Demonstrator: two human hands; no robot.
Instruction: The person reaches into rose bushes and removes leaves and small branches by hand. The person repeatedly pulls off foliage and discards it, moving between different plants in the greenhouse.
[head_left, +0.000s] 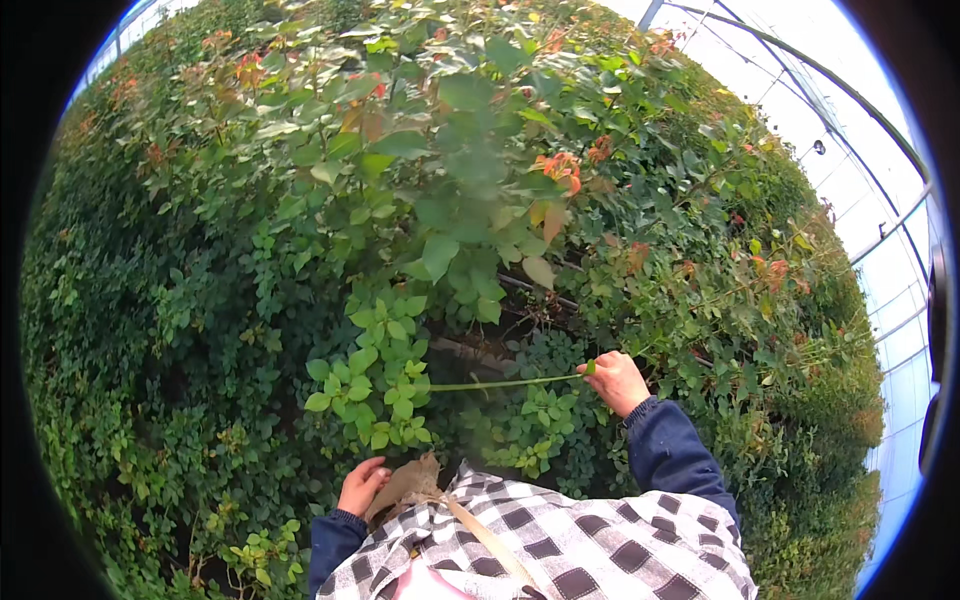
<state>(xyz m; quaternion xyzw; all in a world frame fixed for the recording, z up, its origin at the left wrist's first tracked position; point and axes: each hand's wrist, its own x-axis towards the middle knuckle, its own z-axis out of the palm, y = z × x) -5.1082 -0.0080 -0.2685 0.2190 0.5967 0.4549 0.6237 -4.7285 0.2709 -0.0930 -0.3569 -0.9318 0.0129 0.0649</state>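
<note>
My right hand (616, 382) pinches the end of a long green stem (517, 383) between thumb and fingers. The stem runs almost level to the left, where it meets a cluster of bright green leaves (386, 367). A small leaf shows at my fingertips. Low on the left, my left hand (364, 486) is beside a brown cloth pouch (409, 480) at my waist, its fingers bent. Whether those fingers grip the pouch's edge is not clear. A tan strap (487, 532) crosses my black-and-white checked garment (600, 540).
Dense leafy bushes (225, 300), likely roses, surround me on the left, front and right. Reddish young shoots (561, 171) stand out among the tall foliage. A gap ahead shows a thin pipe (536, 291) among stems. Greenhouse framing (832, 75) arches at upper right.
</note>
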